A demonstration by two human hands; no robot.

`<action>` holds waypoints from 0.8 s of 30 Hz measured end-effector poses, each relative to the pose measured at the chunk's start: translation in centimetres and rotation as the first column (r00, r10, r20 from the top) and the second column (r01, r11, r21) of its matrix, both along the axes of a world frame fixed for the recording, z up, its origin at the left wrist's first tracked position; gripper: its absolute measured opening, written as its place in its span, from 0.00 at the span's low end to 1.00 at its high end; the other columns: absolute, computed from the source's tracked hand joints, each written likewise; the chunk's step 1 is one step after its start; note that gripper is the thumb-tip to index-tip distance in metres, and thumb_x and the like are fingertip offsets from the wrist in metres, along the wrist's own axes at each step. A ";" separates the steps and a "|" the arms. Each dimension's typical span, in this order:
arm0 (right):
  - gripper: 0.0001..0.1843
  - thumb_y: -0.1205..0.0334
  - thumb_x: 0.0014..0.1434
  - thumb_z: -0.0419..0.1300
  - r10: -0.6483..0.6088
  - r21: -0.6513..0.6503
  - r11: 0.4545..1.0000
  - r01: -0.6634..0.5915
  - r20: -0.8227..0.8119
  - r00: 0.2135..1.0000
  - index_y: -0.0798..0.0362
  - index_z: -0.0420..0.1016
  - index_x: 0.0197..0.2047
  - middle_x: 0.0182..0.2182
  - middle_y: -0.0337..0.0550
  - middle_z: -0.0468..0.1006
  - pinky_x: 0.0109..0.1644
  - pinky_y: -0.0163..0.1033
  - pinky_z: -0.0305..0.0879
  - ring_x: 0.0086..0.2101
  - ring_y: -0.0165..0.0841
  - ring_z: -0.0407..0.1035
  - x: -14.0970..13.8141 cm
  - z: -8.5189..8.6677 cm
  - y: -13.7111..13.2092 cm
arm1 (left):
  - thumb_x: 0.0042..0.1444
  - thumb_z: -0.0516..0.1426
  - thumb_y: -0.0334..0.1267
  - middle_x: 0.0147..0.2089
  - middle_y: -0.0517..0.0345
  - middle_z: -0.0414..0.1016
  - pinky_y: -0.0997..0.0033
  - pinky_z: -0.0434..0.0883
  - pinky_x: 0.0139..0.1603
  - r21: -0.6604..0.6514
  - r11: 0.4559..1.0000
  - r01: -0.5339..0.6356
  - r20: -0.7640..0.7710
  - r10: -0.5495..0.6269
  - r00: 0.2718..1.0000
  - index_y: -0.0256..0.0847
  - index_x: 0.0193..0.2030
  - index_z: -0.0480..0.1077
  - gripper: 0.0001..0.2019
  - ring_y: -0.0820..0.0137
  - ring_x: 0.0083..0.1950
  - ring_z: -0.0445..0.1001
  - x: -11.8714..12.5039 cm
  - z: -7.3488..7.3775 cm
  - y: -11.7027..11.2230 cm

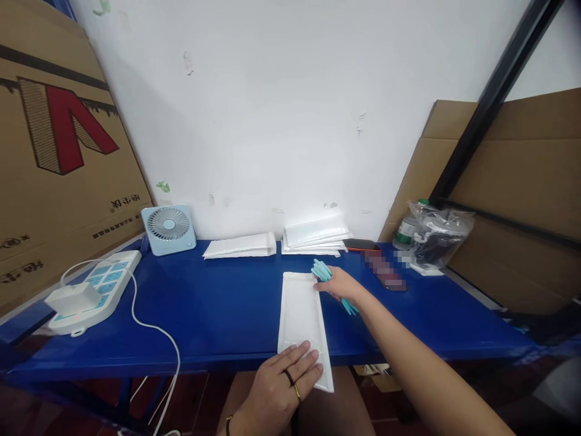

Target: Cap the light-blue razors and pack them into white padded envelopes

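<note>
A white padded envelope (299,309) lies lengthwise on the blue table, its near end reaching past the front edge. My left hand (284,384) is at that near end, four fingers across the top face and the thumb hidden. By the far right corner, my right hand (338,284) is closed around a bundle of thin light-blue sticks (321,270), whose exact kind I cannot make out. The sticks poke out at both ends of the fist. A fingertip of this hand reaches the envelope's far right corner.
Along the wall are stacked white envelopes (313,236), more envelopes (240,245) and a small blue fan (169,229). A power strip (106,284) with its cable stands left. Two phone-like objects, a bottle (405,233) and a plastic-wrapped item (436,239) lie right. Cardboard flanks both sides.
</note>
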State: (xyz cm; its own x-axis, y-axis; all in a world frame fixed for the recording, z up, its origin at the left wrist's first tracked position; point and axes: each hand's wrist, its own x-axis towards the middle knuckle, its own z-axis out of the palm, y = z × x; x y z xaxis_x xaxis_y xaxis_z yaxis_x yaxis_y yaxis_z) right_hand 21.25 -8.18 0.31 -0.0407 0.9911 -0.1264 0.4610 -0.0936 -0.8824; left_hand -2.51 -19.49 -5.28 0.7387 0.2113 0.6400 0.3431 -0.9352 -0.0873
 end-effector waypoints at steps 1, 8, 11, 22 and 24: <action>0.14 0.63 0.40 0.66 0.054 -0.051 0.997 -0.050 0.075 0.996 0.54 0.66 0.31 0.11 0.28 0.60 0.14 0.30 0.47 0.11 0.24 0.53 0.0 0.2 0.6 | 0.59 0.51 0.24 0.57 0.54 0.69 0.65 0.65 0.62 -0.032 0.999 0.018 -0.002 -0.018 1.000 0.37 0.58 0.64 0.20 0.65 0.65 0.57 0.1 -0.2 -0.1; 0.09 0.67 0.40 0.63 0.260 -0.217 0.952 -0.216 0.205 0.943 0.54 0.64 0.22 0.10 0.31 0.60 0.16 0.31 0.50 0.13 0.25 0.54 -0.4 1.5 2.7 | 0.57 0.56 0.32 0.63 0.51 0.61 0.56 0.57 0.65 -0.440 0.880 0.178 0.038 -0.180 0.983 0.48 0.66 0.51 0.31 0.60 0.66 0.55 -0.1 -0.8 -0.7; 0.08 0.65 0.42 0.62 0.289 -0.112 0.955 -0.274 0.152 0.945 0.54 0.65 0.25 0.13 0.30 0.60 0.17 0.31 0.49 0.14 0.24 0.54 0.1 3.7 1.5 | 0.41 0.67 0.45 0.69 0.49 0.45 0.44 0.45 0.66 -0.626 0.735 0.260 0.236 -0.139 0.962 0.50 0.68 0.45 0.49 0.49 0.69 0.42 -0.6 0.3 -0.1; 0.05 0.64 0.50 0.61 0.351 0.316 0.848 -0.426 0.267 0.897 0.54 0.67 0.29 0.25 0.36 0.69 0.30 0.33 0.58 0.26 0.28 0.62 -2.1 10.3 -7.3 | 0.43 0.62 0.56 0.54 0.36 0.68 0.60 0.66 0.49 -0.541 -0.548 0.638 0.720 0.092 0.688 0.28 0.53 0.67 0.37 0.52 0.53 0.67 2.3 4.1 4.6; 0.06 0.63 0.50 0.62 0.396 0.288 0.849 -0.444 0.212 0.893 0.54 0.69 0.29 0.25 0.36 0.70 0.30 0.33 0.59 0.26 0.28 0.63 -1.6 10.2 -8.2 | 0.42 0.63 0.50 0.48 0.40 0.71 0.66 0.67 0.44 -0.499 -0.594 0.631 0.735 0.094 0.671 0.29 0.46 0.71 0.28 0.56 0.49 0.69 2.9 3.9 3.9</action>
State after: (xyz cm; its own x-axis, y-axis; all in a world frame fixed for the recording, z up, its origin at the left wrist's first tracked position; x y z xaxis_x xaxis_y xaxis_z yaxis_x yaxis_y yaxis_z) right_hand 19.63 -16.36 10.49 -0.4683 0.8693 0.1583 0.5118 0.4129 -0.7534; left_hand 0.35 -15.56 -1.38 0.8784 0.4555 0.1446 -0.3937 0.5181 0.7593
